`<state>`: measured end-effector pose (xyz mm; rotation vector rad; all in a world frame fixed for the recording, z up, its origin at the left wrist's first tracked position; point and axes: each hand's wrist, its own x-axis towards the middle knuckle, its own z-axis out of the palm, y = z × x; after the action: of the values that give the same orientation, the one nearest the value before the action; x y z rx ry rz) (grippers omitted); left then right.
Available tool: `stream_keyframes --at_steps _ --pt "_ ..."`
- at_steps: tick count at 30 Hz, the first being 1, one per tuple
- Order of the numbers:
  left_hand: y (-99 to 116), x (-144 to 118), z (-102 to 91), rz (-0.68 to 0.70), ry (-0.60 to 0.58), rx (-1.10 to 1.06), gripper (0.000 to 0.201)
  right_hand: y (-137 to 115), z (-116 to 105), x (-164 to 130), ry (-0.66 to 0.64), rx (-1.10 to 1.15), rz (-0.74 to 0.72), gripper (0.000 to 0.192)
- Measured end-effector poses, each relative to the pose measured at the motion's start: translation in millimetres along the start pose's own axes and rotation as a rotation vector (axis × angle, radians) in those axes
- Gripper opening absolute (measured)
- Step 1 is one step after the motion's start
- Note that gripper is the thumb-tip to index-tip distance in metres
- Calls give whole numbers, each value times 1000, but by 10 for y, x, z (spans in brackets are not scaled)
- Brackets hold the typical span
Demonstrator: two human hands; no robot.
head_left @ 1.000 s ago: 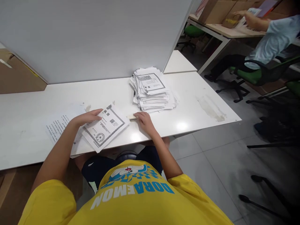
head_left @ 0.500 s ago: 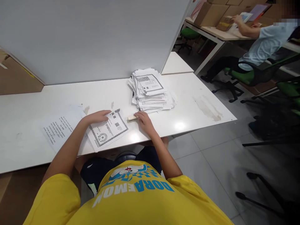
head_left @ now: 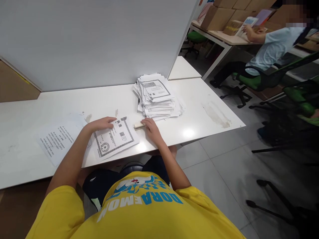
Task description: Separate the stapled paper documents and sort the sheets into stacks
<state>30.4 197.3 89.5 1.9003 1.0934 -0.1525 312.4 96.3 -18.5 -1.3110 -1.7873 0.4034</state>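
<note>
My left hand (head_left: pixel 103 123) grips the upper left edge of a printed certificate (head_left: pixel 113 141), its thumb on top of the paper. The certificate has a patterned border, a round seal and a square code, and it lies near the front edge of the table. To its right, my right hand (head_left: pixel 151 128) has its fingers closed on the end of a small cream stapler (head_left: pixel 138 124). The stapler's front end points toward the certificate's right edge, a short gap away. Left of my left forearm lie loose text sheets (head_left: pixel 58 139), partly hidden by the arm.
A thick, uneven stack of papers (head_left: pixel 157 99) stands against the grey partition (head_left: pixel 99 39). A cardboard box (head_left: pixel 17 83) sits at the left on the white table (head_left: pixel 112 99). At the upper right, another person (head_left: pixel 269 49) sits at a desk with boxes.
The certificate has turned slightly and its lower edge has shifted, with its sheets lying closer together. My right hand stays on the stapler. The whole view has shifted a little.
</note>
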Motion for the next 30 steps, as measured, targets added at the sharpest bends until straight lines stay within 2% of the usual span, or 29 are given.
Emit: stream_keyframes --at_steps 3,7,11,16,23,30 --pt "53 80 29 -1 -42 94 61 21 22 -7 12 26 -9 41" --pt "17 166 30 -38 -11 200 68 31 32 -10 37 21 -36 40" --pt "-75 205 3 -50 -1 183 72 47 32 -10 62 12 -71 40" --pt "-69 218 11 -47 4 202 66 64 41 -12 81 1 -106 40" --pt "-16 196 29 -34 -47 13 56 62 35 -11 73 -34 -112 42" --pt "3 269 47 -20 -36 90 58 -7 6 -2 114 -133 -202 38"
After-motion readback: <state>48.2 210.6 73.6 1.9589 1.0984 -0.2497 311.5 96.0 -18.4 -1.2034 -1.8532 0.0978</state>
